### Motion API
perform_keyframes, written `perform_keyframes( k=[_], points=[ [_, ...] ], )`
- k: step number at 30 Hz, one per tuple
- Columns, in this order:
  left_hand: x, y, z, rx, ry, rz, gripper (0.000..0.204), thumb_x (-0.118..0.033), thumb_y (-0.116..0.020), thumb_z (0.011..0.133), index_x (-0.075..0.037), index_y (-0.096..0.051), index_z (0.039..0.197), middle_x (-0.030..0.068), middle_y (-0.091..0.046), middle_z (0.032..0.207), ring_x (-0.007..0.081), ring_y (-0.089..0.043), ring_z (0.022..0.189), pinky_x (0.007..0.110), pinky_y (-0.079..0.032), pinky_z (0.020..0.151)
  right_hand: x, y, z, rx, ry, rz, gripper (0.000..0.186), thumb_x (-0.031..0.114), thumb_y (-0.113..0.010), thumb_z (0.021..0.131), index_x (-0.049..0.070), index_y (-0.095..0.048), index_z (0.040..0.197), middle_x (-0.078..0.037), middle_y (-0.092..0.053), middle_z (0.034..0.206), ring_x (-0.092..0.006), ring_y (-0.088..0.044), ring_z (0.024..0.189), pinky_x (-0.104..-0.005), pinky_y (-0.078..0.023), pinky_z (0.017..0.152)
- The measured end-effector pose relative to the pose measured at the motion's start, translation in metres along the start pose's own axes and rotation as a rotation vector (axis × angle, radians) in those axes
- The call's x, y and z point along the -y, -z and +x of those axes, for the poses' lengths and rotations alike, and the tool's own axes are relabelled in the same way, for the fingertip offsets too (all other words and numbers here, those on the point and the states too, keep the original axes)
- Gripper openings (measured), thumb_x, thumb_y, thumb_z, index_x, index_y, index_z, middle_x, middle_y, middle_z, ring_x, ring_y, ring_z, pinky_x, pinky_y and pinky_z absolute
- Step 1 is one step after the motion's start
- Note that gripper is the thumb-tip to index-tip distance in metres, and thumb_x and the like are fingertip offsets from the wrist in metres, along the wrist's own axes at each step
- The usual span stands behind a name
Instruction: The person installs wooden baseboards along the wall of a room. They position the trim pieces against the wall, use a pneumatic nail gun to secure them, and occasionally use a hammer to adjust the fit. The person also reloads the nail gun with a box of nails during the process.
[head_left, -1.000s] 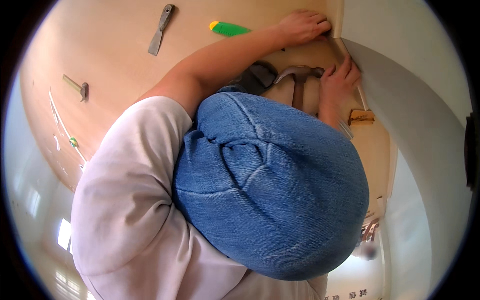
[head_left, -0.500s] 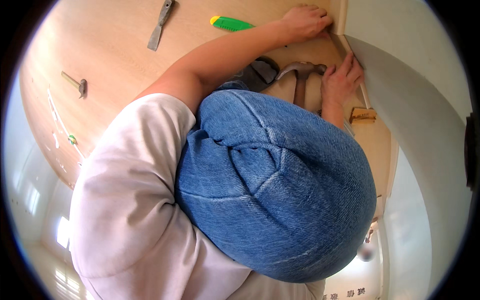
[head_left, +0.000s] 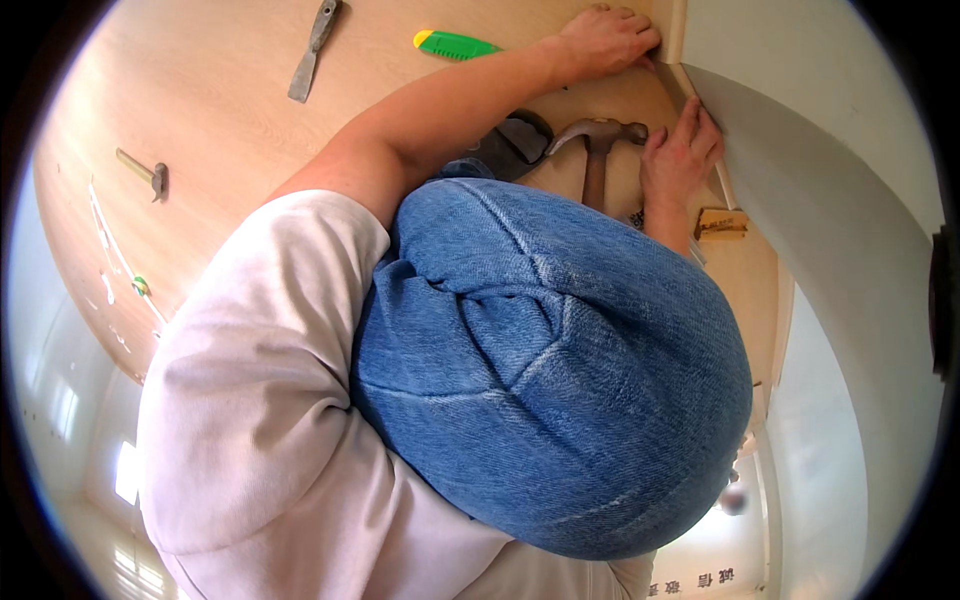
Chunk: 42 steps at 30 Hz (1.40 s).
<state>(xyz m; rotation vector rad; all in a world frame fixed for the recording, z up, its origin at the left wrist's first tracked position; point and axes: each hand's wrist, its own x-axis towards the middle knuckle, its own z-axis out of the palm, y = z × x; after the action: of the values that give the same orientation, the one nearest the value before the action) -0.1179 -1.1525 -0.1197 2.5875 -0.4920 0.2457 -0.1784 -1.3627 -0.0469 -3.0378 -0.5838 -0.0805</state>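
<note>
My left hand [head_left: 603, 42] is closed, fingers bent and tips against the foot of the wall by the corner; what it may pinch is hidden. Lower down along the same wall, my right hand [head_left: 682, 160] has its fingers stretched onto a narrow wooden skirting strip [head_left: 722, 184], thumb apart. A claw hammer [head_left: 595, 165] lies on the floor just left of my right hand, its handle running behind my denim-covered knee [head_left: 570, 370]. Beside the hammer head, a dark shoe [head_left: 512, 145] shows partly under my left arm.
On the wood-look floor lie a green and yellow utility knife [head_left: 455, 45], a scraper [head_left: 315, 52] and a small hammer [head_left: 146, 174]. A small wooden block [head_left: 721, 224] sits near the right wall [head_left: 830, 170]. White strips [head_left: 112, 245] are scattered at far left.
The view has shifted slightly, so the floor and tools sit a little further left and up. Both hands keep nearly the same places against the wall.
</note>
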Motion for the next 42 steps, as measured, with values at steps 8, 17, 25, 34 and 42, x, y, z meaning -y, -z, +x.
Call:
perform_keyframes(
  k=[8,17,25,34,42],
  points=[
    [0.009,0.006,0.001,0.0,-0.021,-0.174,0.03,-0.026,-0.067,0.091,-0.005,-0.062,0.11,0.0151,-0.064,0.104,0.0341,-0.062,0.104,0.045,-0.05,0.092,-0.001,-0.003,0.003,0.012,-0.013,0.018,0.067,0.015,-0.071,0.084,0.007,-0.051,0.147,-0.014,-0.049,0.138,-0.039,-0.045,0.128,-0.0478,-0.043,0.112],
    [0.005,0.016,0.004,0.03,0.072,-0.269,0.029,-0.031,-0.068,0.092,-0.007,-0.063,0.107,0.0173,-0.066,0.108,0.0362,-0.062,0.108,0.047,-0.049,0.096,-0.002,0.001,0.007,0.014,-0.024,0.039,0.067,0.015,-0.07,0.085,0.009,-0.049,0.148,-0.011,-0.047,0.14,-0.0391,-0.045,0.129,-0.0481,-0.044,0.112],
    [-0.005,0.022,0.017,0.133,0.073,-0.184,0.034,-0.039,-0.061,0.099,-0.007,-0.06,0.107,0.0158,-0.068,0.101,0.0343,-0.067,0.098,0.047,-0.052,0.087,-0.005,0.004,0.008,0.026,-0.034,0.09,0.065,0.013,-0.068,0.086,0.008,-0.049,0.148,-0.012,-0.047,0.139,-0.0388,-0.043,0.13,-0.048,-0.045,0.111],
    [-0.014,0.018,0.01,0.17,0.189,-0.264,0.026,-0.029,-0.067,0.094,-0.008,-0.064,0.109,0.0156,-0.07,0.101,0.0372,-0.068,0.096,0.046,-0.055,0.086,-0.01,0.003,0.004,0.074,-0.055,0.087,0.071,0.013,-0.068,0.086,0.011,-0.044,0.152,-0.01,-0.045,0.145,-0.0386,-0.041,0.133,-0.0464,-0.043,0.113],
    [-0.109,0.068,-0.058,0.847,0.136,-0.871,0.02,-0.024,-0.062,0.095,-0.006,-0.067,0.101,0.0141,-0.072,0.099,0.032,-0.07,0.091,0.042,-0.055,0.083,-0.007,0.006,0.003,0.058,-0.063,0.057,0.066,0.01,-0.061,0.088,0.011,-0.043,0.152,-0.008,-0.045,0.145,-0.0376,-0.044,0.132,-0.0463,-0.045,0.112]
  ],
)
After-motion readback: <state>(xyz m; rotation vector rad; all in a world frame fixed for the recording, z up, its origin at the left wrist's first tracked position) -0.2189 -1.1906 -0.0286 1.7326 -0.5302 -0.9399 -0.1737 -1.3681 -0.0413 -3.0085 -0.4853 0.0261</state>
